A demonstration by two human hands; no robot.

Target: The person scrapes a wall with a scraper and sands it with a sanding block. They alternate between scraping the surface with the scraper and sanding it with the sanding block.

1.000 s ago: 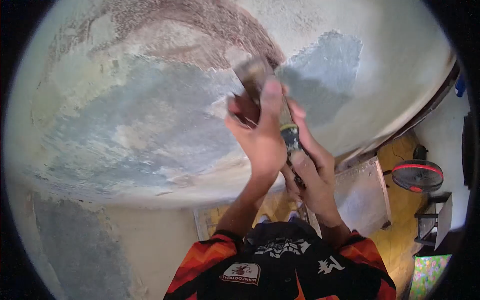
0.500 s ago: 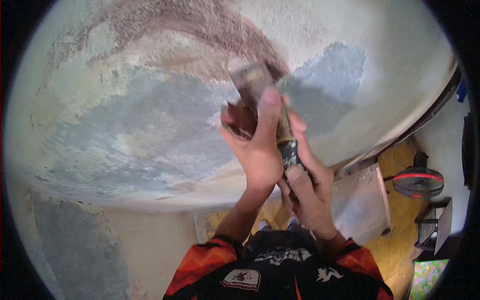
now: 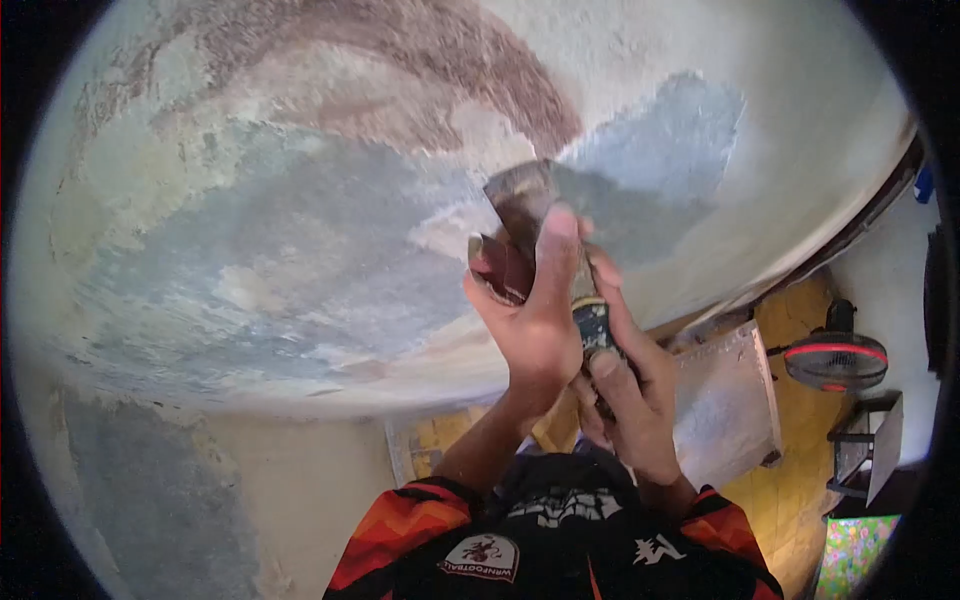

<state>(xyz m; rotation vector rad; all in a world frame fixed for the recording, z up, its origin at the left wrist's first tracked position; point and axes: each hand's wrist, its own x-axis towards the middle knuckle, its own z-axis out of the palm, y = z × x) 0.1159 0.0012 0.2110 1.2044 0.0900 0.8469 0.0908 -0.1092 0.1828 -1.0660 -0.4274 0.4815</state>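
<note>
Both hands are on one scraper (image 3: 522, 194), its flat blade touching or just off the patchy wall surface (image 3: 330, 250). My left hand (image 3: 540, 305) is closed round the upper part near the blade, thumb along it, and also holds a folded reddish-brown sheet, perhaps sandpaper (image 3: 502, 268). My right hand (image 3: 635, 390) wraps the dark, paint-flecked handle (image 3: 593, 325) lower down. Grey-blue patches and a reddish-brown arc (image 3: 540, 95) mark the pale surface around the blade.
At the right stands a fan (image 3: 836, 360) with a red rim. Below it are a small dark-framed rack (image 3: 852, 450) and a flowered cloth (image 3: 858, 560). A pale board (image 3: 725, 400) stands over the yellow floor (image 3: 800, 420).
Both hands and the scraper have moved slightly down and to the right, away from the reddish-brown arc. The grips look the same.
</note>
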